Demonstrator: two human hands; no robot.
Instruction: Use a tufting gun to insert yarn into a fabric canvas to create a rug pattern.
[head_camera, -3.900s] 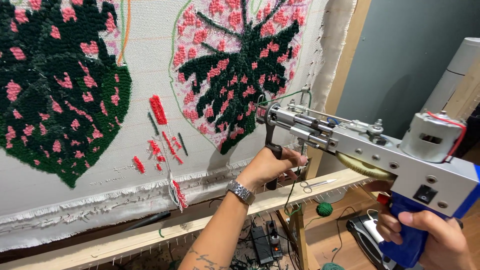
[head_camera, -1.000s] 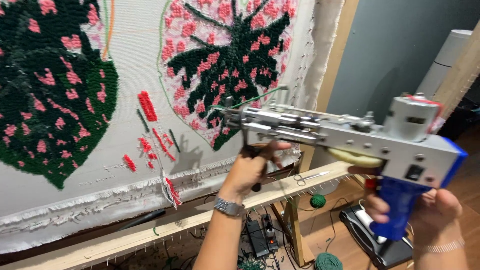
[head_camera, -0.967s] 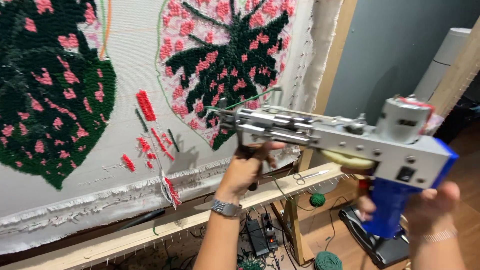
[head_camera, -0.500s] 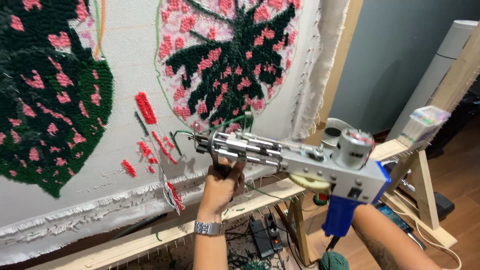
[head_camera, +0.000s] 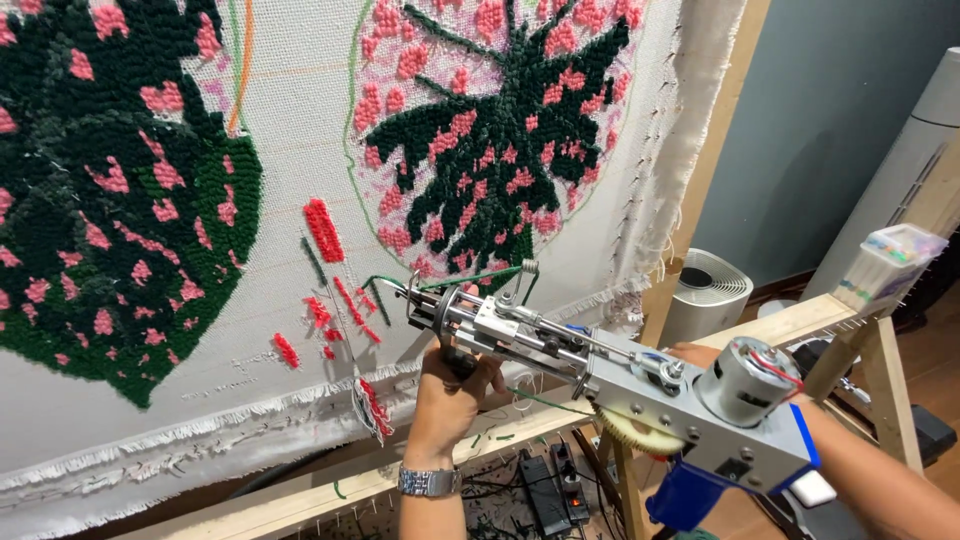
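Stretched white tufting cloth (head_camera: 290, 130) fills the frame; left hand (head_camera: 455, 395) grips the silver-and-blue tufting gun's (head_camera: 640, 395) front handle at six o'clock, right hand hidden, grip unclear; a slanted needle might tear cloth.

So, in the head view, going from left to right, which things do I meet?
Large dark green and pink tufted leaf → short red tufted strip → left hand on the front handle of the tufting gun → gun's motor → small white fan → tall white tower unit.
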